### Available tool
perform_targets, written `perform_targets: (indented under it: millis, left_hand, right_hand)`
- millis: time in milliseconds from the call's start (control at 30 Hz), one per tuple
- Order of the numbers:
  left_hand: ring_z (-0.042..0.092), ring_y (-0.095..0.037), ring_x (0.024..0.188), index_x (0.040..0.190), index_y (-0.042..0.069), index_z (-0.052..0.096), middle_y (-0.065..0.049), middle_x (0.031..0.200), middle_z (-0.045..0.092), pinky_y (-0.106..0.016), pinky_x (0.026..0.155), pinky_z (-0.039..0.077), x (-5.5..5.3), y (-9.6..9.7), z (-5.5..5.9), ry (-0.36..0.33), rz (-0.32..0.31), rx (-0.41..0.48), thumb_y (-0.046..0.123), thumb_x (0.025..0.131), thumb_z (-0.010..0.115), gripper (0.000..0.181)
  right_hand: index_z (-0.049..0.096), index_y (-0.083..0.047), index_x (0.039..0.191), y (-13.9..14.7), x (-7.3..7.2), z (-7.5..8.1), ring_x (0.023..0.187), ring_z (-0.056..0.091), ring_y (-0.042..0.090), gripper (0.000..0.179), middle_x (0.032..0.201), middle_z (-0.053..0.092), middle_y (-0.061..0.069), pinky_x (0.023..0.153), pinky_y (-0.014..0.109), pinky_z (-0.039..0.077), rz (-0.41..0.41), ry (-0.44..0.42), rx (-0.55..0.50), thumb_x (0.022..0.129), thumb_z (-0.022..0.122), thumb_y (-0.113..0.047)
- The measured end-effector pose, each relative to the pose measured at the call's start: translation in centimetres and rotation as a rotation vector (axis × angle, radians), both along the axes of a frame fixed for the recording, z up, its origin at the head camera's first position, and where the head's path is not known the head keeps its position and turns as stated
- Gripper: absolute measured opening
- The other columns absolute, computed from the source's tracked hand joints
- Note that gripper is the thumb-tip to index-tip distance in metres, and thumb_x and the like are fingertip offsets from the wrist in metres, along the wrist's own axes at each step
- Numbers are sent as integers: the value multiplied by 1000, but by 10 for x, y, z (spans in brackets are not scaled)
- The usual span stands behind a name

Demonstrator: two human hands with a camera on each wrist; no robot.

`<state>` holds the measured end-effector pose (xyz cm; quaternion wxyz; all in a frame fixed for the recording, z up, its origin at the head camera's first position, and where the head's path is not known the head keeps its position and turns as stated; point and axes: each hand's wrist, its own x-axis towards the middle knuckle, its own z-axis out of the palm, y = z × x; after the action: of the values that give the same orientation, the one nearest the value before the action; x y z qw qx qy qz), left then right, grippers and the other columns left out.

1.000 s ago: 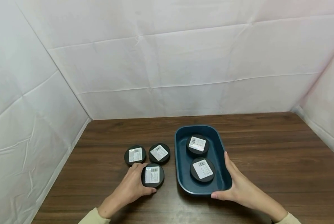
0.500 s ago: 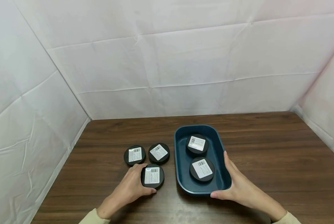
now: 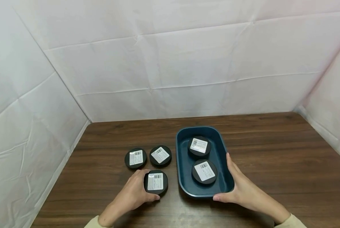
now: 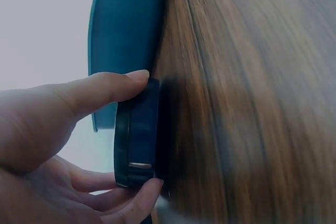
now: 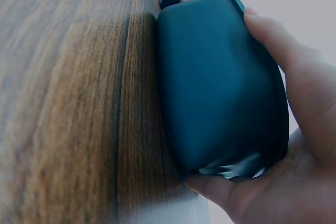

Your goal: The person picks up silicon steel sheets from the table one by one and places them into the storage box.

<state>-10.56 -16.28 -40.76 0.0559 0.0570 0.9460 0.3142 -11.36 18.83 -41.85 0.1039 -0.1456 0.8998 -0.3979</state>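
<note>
Now the left hand [image 3: 133, 190] is easing its pinched black labelled disc [image 3: 155, 182] clear of two loose discs [image 3: 160, 156], seemingly freeing it, beside the blue tray [image 3: 185, 183] the right hand [image 3: 239, 189] is gripping.

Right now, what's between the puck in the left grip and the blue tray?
Just bare wooden tabletop between the held puck and tray, in the head view.

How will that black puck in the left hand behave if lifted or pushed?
The black puck is probably stiff: its rim shows no dent under the left hand. Being low and wide, it seems unlikely to tip, though on edge it could roll. Its smooth, glinting side may be slippery.
</note>
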Motion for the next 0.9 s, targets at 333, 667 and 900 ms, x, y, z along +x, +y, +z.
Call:
perform_targets:
  millis: [333, 667, 900]
  left_hand:
    - [55, -43, 125, 130, -5, 56, -22, 128, 62, -56, 103, 47, 7, 7, 7, -43, -7, 6, 27, 59, 97, 88]
    - [61, -28, 107, 132, -3, 56, -14, 119, 62, -48, 94, 51, 9, 13, 15, 4, 27, 39, 28, 60, 97, 89]
    - [60, -26, 105, 134, -2, 54, -14, 118, 61, -47, 93, 51, 9, 17, 19, -17, 93, 62, 30, 62, 96, 89]
  right_hand:
    - [-16, -18, 160, 0, 0, -1, 147, 20, 52, 137, 167, 3, 25, 106, 74, 31, 12, 16, -17, 74, 88, -45]
    - [-16, -17, 160, 0, 0, 1, 146, 22, 51, 137, 167, 5, 26, 107, 72, 32, 13, 26, -10, 74, 87, -47]
    - [-15, -16, 161, -1, 0, 0, 146, 23, 51, 138, 166, 6, 26, 107, 72, 32, 5, 27, -4, 73, 88, -47]
